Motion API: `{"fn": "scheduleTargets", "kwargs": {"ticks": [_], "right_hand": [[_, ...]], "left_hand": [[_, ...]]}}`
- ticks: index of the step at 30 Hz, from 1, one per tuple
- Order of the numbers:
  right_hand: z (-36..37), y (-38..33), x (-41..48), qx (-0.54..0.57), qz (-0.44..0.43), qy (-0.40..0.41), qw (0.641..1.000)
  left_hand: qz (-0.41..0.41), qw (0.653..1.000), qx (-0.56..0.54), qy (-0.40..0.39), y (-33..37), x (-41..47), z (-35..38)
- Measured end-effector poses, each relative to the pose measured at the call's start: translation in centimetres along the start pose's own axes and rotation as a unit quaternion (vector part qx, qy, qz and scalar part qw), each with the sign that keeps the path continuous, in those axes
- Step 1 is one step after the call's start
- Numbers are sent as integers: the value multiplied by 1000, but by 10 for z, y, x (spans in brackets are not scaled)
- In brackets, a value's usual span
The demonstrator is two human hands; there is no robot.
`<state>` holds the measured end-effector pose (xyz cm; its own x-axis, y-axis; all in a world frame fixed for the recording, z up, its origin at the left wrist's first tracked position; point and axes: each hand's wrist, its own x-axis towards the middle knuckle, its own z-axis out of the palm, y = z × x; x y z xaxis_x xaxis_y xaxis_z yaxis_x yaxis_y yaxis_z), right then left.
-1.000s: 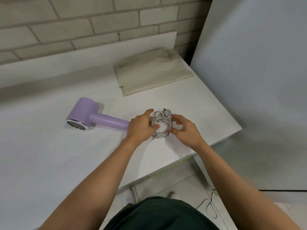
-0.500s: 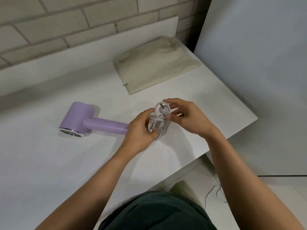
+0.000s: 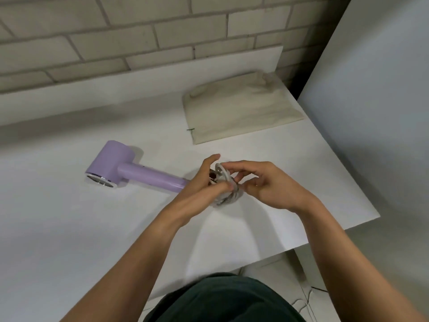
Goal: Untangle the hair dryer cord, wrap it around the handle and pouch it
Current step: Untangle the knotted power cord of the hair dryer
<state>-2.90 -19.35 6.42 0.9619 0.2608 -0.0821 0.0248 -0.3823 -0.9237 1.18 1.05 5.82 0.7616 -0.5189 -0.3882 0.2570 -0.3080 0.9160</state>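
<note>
A lilac hair dryer [image 3: 130,169] lies on its side on the white table [image 3: 69,228], head to the left, handle pointing right toward my hands. Its pale grey cord [image 3: 224,189] is bunched in a tangled ball just off the handle's end, lifted a little above the table. My left hand [image 3: 199,191] grips the ball from the left, thumb and fingers curled on it. My right hand [image 3: 269,184] pinches loops of the cord from the right. A flat beige cloth pouch [image 3: 241,112] lies at the back right of the table.
A brick wall with a white ledge [image 3: 139,89] runs behind the table. A tall white panel [image 3: 371,101] stands along the right side. The table's front right corner is near my right forearm, with tiled floor and a loose wire [image 3: 304,300] below.
Both hands stay on the cord ball. My right hand has come lower and closer onto the loops, and the upright loop seen half a second ago is partly covered by its fingers.
</note>
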Motion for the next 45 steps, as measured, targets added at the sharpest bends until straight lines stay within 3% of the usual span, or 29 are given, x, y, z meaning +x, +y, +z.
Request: {"fn": "scheduleTargets", "kwargs": {"ticks": [8,19,22,25,30,35,45], "right_hand": [[8,12,0,58,-10,67,996],[18,-2,9,-89,-43,48,994],[23,-4,14,-97,-37,34,994],[24,-3,14,-66,-16,33,997],[22,-8,11,129,66,115,983],[15,-16,7,230,42,146,961],[13,-34,-9,74,28,236,969]], "left_hand": [[32,993,-28,109,-4,-6,16],[107,984,14,140,-3,-17,0],[105,990,19,93,-5,-23,-13],[106,991,33,72,-11,-25,-26],[117,979,-28,163,-14,-24,-26],[106,973,-68,193,-13,-29,-31],[110,975,-41,188,-7,-35,-26]]}}
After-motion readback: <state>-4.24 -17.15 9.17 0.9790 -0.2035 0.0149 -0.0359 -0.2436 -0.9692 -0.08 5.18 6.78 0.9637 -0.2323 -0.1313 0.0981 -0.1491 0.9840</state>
